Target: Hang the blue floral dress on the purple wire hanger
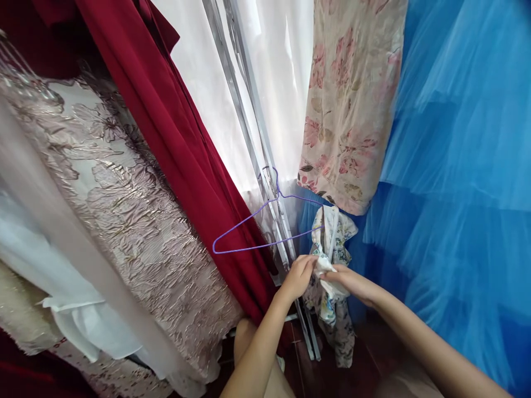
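Observation:
A purple wire hanger (pixel 249 250) hangs by its hook at the metal rack. Over its right end drapes a white floral garment (pixel 341 235), bunched and trailing down toward the floor. My left hand (pixel 301 275) pinches the cloth from the left, just below the hanger's lower bar. From the right, my right hand (pixel 350 281) grips the same cloth, thumb on top. The two hands are close together, with a white fold of the fabric between them. The left half of the hanger is bare.
Metal rack poles (pixel 249 121) rise behind the hanger. On the left hang a dark red cloth (pixel 166 143) and a pale textured floral garment (pixel 136 221). A pink-flowered garment (pixel 348 110) hangs above my right hand, and blue tulle (pixel 452 193) fills the right side. Dark floor (pixel 373 354) shows below.

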A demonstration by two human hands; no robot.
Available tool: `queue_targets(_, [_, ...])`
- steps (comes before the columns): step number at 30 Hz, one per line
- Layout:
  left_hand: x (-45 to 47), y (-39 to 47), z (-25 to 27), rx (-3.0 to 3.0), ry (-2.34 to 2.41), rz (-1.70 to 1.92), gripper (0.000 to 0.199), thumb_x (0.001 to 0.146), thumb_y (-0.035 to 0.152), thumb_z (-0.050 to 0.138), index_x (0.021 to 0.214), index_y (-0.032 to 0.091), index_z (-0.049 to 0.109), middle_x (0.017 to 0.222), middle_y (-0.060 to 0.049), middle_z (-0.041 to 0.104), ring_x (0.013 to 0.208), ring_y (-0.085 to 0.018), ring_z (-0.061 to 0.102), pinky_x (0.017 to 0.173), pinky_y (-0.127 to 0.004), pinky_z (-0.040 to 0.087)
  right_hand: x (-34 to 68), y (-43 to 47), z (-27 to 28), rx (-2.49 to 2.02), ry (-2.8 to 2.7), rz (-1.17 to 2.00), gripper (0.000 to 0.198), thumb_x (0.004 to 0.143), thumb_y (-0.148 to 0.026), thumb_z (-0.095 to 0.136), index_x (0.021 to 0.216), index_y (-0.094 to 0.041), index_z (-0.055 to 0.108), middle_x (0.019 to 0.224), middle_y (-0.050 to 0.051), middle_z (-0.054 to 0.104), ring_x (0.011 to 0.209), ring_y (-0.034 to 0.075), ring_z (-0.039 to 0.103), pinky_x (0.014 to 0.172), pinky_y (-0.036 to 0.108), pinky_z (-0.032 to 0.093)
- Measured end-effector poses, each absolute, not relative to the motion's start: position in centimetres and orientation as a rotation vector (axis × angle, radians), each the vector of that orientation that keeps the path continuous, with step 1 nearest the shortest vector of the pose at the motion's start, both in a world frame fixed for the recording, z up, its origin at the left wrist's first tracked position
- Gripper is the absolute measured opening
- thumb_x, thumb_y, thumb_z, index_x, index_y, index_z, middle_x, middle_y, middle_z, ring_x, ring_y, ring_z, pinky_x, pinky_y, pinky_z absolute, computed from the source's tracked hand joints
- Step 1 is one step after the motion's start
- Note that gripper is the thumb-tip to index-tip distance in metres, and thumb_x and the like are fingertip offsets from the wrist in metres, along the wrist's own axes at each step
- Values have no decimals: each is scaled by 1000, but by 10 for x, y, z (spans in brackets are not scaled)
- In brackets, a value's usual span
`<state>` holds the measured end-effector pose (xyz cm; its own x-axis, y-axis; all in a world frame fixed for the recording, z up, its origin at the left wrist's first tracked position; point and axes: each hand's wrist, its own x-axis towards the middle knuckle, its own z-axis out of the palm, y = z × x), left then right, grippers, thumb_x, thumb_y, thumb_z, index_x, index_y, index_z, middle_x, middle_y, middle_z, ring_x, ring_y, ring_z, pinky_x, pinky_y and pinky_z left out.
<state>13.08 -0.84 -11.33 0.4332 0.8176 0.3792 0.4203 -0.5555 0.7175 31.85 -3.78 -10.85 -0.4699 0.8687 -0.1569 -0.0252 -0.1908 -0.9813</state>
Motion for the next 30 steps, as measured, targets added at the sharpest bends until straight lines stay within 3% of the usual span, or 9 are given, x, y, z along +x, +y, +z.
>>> queue_targets(3, [139, 8, -116, 2327, 986, 833, 36, 94, 30, 50, 127, 25, 64, 140, -6, 58, 132, -25, 46, 112, -42, 33, 320, -52, -99, -1100, -1496, 1721, 22, 78, -36, 67, 85, -15, 65, 75, 1, 62, 71, 17, 53, 68, 28, 37])
queue_targets(6, [152, 11, -121, 2458, 942, 627, 69, 79, 38, 71, 143, 30, 49, 156, -7, 39, 141, -32, 35, 114, -50, 28, 320, -66, -87, -1105, -1607, 1689, 22, 79, -36, 67, 88, -16, 67, 84, 2, 65, 81, 20, 55, 76, 29, 39])
queue_targets(8, [156, 4, -135, 2504, 889, 541, 75, 76, 38, 74, 146, 30, 47, 160, -8, 31, 144, -35, 30, 115, -53, 26, 321, -72, -80, -1061, -1644, 1682, 23, 80, -37, 68, 88, -16, 68, 89, 3, 67, 87, 22, 57, 82, 30, 41])
queue_targets(12, [140, -30, -178, 2375, 825, 361, 62, 71, 22, 74, 131, 24, 62, 145, -11, 51, 134, -35, 45, 115, -48, 30, 330, -73, -73, -982, -1538, 1688, 30, 81, -45, 69, 86, -16, 66, 81, 3, 66, 78, 20, 58, 76, 31, 43])
queue_targets(15, [112, -59, -194, 2137, 847, 403, 46, 71, 26, 77, 117, 21, 71, 139, -12, 56, 130, -32, 50, 112, -43, 36, 336, -68, -70, -922, -1472, 1684, 35, 82, -50, 69, 87, -16, 64, 76, 1, 63, 68, 16, 55, 68, 28, 42])
queue_targets(18, [94, -81, -182, 1980, 880, 582, 56, 74, 30, 77, 128, 21, 64, 145, -12, 50, 134, -30, 45, 115, -41, 33, 333, -67, -64, -843, -1510, 1689, 34, 83, -49, 71, 89, -16, 65, 80, 1, 65, 71, 16, 57, 70, 27, 43])
queue_targets(21, [89, -90, -160, 1928, 862, 640, 45, 83, 28, 67, 127, 19, 64, 131, -9, 61, 119, -26, 56, 107, -38, 41, 325, -66, -53, -726, -1660, 1704, 32, 86, -47, 68, 90, -16, 68, 84, 2, 67, 76, 18, 59, 75, 29, 45])
queue_targets(25, [70, -87, -140, 1883, 1013, 540, 23, 88, 29, 55, 92, 11, 69, 85, -3, 68, 79, -19, 59, 76, -29, 48, 323, -49, -33, -746, -1791, 1324, 29, 88, -46, 66, 91, -17, 68, 89, 2, 66, 82, 19, 57, 80, 30, 44])
queue_targets(30, [11, -80, -111, 2017, 1315, 714, 18, 79, 13, 47, 88, 15, 63, 81, 0, 64, 76, -17, 55, 70, -25, 42, 335, 11, -18, -856, -1735, 814, 36, 90, -52, 56, 83, -18, 63, 82, 3, 60, 79, 20, 54, 80, 32, 43])
